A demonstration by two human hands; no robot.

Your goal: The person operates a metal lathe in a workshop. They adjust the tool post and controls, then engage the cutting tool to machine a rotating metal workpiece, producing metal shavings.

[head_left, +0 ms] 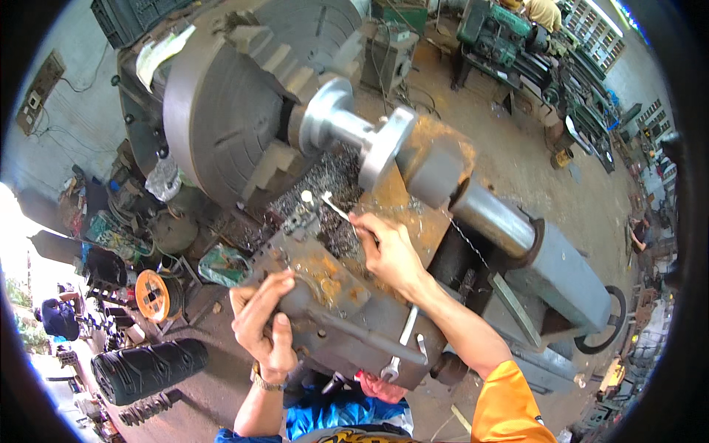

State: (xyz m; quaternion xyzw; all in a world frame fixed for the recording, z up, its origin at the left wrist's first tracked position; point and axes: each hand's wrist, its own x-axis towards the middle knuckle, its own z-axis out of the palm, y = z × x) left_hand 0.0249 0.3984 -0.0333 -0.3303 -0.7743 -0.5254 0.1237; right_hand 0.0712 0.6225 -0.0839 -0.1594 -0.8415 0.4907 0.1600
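In my right hand I pinch a slim whitish stick with a short, wider pale tip, pointing toward the cutting tool on the tool post. My left hand, with a watch at its wrist, curls over the rounded end of a dark metal handle at the tool post. Beyond my hands a shiny flanged metal workpiece sits between the big lathe chuck and the tailstock. An open-end wrench lies on the carriage near my right forearm.
Metal chips lie heaped below the workpiece. A handwheel stands at the tailstock's right end. At left are an orange reel and a black ribbed cylinder. A green machine stands at the back; another person is far right.
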